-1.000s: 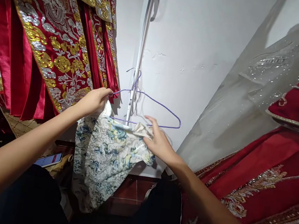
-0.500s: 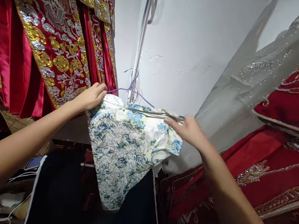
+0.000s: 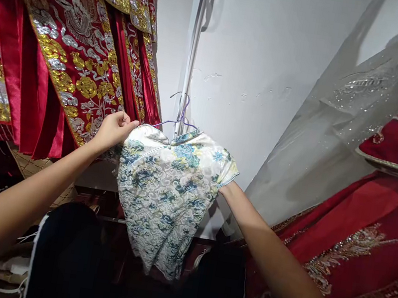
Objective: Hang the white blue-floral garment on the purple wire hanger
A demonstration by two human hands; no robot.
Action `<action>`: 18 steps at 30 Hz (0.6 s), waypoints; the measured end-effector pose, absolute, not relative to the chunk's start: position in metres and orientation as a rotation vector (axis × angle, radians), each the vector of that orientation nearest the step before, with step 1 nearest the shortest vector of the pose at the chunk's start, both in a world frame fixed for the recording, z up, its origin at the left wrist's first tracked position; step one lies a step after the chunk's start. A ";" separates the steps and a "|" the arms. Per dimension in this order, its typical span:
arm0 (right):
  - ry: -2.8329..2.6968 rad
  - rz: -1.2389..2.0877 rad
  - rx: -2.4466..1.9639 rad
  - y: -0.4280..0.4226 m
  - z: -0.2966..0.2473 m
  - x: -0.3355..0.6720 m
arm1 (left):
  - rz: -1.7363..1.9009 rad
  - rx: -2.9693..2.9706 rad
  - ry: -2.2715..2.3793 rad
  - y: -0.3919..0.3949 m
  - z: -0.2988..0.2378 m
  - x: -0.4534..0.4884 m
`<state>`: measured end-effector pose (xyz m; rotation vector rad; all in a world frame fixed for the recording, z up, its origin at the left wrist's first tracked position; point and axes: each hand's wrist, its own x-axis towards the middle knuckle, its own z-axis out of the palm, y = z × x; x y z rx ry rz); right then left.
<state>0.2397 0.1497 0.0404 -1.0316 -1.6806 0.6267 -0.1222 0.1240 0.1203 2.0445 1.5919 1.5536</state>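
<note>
A white cheongsam point(image 3: 168, 199) with blue and yellow flowers, short sleeves and a small stand collar hangs in front of me. Its neck is around a thin purple hanger point(image 3: 183, 111), whose hook and upper arms show above the collar. My left hand point(image 3: 113, 128) is closed, pinching the shoulder of the cheongsam on the left between thumb and fingers. On the right, my right wrist point(image 3: 229, 190) enters the short sleeve opening. The right hand itself is hidden by the cloth, so its fingers do not show.
Red gowns with gold and silver embroidery point(image 3: 75, 49) hang at the left. At the right are a red beaded gown point(image 3: 365, 220) and a sheer sparkling cover point(image 3: 324, 118). A metal pole point(image 3: 196, 33) stands against the white wall point(image 3: 262, 38). My dark-clothed legs point(image 3: 64, 258) are below.
My right hand has left the top edge at the right shoulder and gone into the sleeve. The collar now stands up around the hanger, and the cheongsam hangs more evenly. My left hand keeps its pinch.
</note>
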 end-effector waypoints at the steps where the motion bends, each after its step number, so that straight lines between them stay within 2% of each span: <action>1: -1.641 0.734 -1.005 0.147 0.041 0.249 | 1.570 1.967 1.606 0.125 0.119 -0.124; 5: -1.421 1.051 -0.919 0.130 0.064 0.274 | 1.520 2.008 1.496 0.122 0.122 -0.118; 12: -1.187 1.006 -0.834 0.104 0.113 0.289 | 1.602 2.558 1.252 0.089 0.146 -0.091; 15: -1.158 0.963 -0.816 0.078 0.102 0.280 | 1.591 2.371 1.176 0.074 0.139 -0.081; 18: -1.301 0.975 -0.858 0.032 0.079 0.250 | 1.312 1.903 0.958 0.055 0.121 -0.058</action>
